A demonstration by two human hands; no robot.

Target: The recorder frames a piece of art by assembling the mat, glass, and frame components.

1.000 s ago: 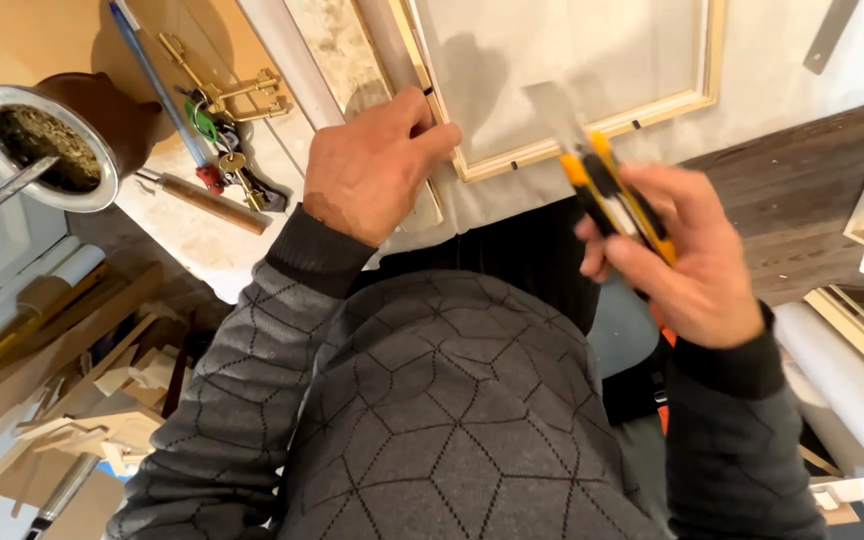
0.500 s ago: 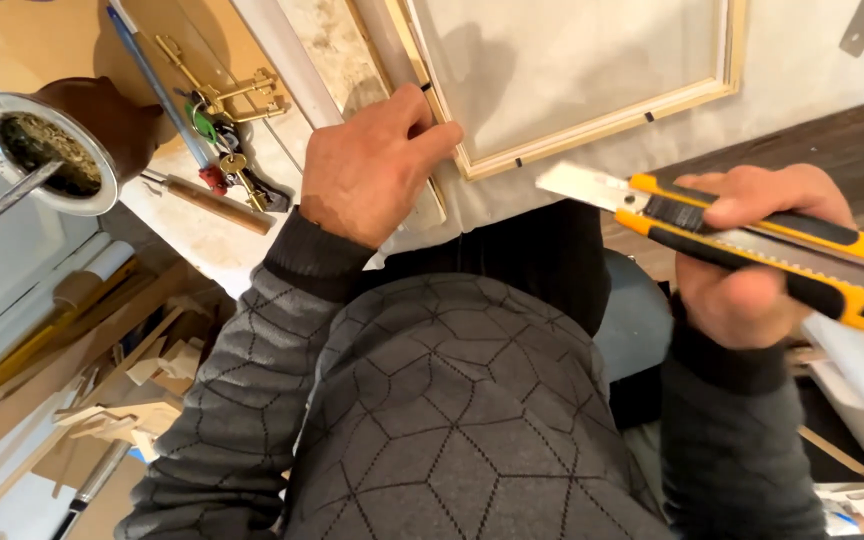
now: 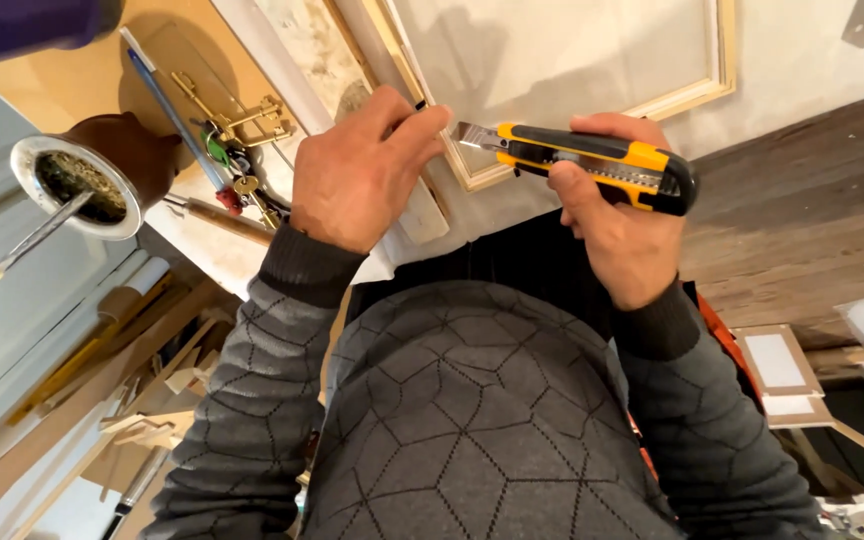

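Observation:
My left hand (image 3: pixel 362 170) rests palm down on the corner of a light wooden frame (image 3: pixel 697 95) with pale canvas stretched over it, fingertips on the frame's edge. My right hand (image 3: pixel 607 215) grips a yellow and black utility knife (image 3: pixel 592 160), held level, its short blade pointing left toward the frame's corner, close to my left fingertips. Beneath the frame lies white cloth (image 3: pixel 802 60) spread over the bench. My grey patterned sweater fills the lower part of the view.
A metal-rimmed gourd cup with a metal straw (image 3: pixel 77 185) stands at the left. Brass keys and hardware (image 3: pixel 237 130), a blue pen and a wooden-handled tool lie beside it. Wood strips and offcuts (image 3: pixel 102 380) pile up lower left. Small frames (image 3: pixel 782 370) lean at lower right.
My right hand has brought the knife in from the right and turned it level, blade now at the frame's corner. My left hand has stayed on the frame.

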